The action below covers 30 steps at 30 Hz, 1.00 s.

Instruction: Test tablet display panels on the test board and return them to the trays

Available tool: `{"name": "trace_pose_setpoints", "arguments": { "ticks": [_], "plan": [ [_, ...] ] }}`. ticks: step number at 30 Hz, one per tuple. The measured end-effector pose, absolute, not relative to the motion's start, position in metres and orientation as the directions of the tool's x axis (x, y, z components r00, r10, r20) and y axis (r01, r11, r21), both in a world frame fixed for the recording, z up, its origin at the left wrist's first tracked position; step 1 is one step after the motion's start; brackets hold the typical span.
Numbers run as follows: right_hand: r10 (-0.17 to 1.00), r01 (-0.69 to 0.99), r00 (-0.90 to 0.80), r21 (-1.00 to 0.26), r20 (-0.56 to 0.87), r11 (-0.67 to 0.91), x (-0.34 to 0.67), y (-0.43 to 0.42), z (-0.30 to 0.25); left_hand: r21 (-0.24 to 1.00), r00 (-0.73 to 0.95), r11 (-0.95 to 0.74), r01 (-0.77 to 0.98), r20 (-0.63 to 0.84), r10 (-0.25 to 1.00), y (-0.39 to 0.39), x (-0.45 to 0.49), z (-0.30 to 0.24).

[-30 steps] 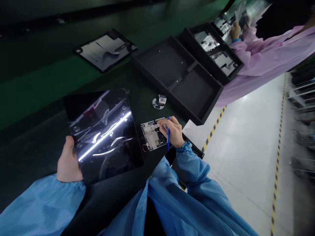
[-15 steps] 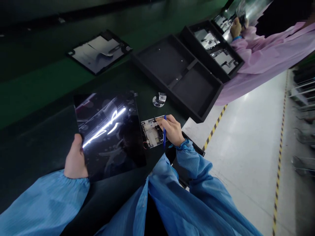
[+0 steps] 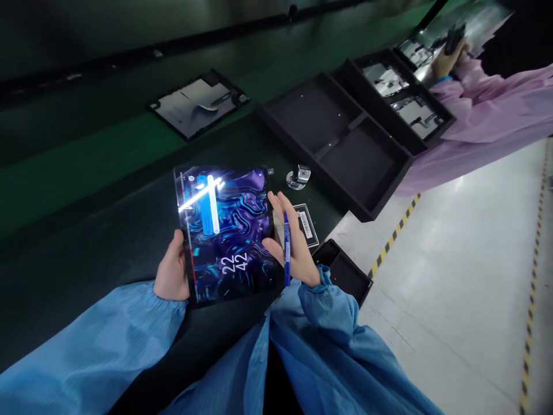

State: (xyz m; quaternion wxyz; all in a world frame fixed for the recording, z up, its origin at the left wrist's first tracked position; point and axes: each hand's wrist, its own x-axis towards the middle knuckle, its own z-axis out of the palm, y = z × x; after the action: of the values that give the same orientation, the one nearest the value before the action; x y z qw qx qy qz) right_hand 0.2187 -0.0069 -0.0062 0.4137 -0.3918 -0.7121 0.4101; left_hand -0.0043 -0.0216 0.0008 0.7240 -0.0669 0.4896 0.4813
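Observation:
My left hand [image 3: 173, 271] grips the left edge of a tablet screen [image 3: 233, 230], thumb on the front. The screen is lit, with a blue and purple swirl picture and the digits 22 42. At its right edge is my right hand [image 3: 298, 248], fingers stretched toward the glass; I cannot tell whether they touch it. A blue pen [image 3: 287, 259] is tucked in that hand. Partly hidden behind the right hand, a flat part with a white label [image 3: 306, 225] lies on the table. Just beyond sits a shiny metal piece on a round base [image 3: 299, 177].
An opened tablet housing [image 3: 199, 104] lies at the back. Black divided trays [image 3: 371, 216] stand to the right, the farther one [image 3: 425, 141] holding device parts. A co-worker in a pink sleeve [image 3: 488, 109] is at the far right. A smaller black tray [image 3: 352, 276] is by my right sleeve.
The dark screen has lit up. My right hand has left the part with exposed components and come to the screen's right edge, fingers now stretched. The whole view has shifted.

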Motion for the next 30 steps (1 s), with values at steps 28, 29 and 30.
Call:
{"name": "trace_pose_setpoints", "arguments": {
  "ticks": [28, 29, 30],
  "plan": [
    [0.894, 0.429, -0.01, -0.806, 0.448, 0.408, 0.223, 0.004, 0.006, 0.346, -0.001, 0.528, -0.775, -0.837, 0.547, -0.024, 0.001, 0.012],
    [0.899, 0.434, 0.001, -0.81, 0.438, 0.395, 0.227, 0.013, 0.012, 0.343, 0.003, 0.532, -0.774, -0.839, 0.544, -0.024, 0.002, 0.013],
    [0.906, 0.45, -0.009, -0.807, 0.424, 0.382, 0.231, 0.023, 0.017, 0.344, 0.004, 0.536, -0.771, -0.839, 0.544, -0.024, 0.002, 0.014]
  ]
}}
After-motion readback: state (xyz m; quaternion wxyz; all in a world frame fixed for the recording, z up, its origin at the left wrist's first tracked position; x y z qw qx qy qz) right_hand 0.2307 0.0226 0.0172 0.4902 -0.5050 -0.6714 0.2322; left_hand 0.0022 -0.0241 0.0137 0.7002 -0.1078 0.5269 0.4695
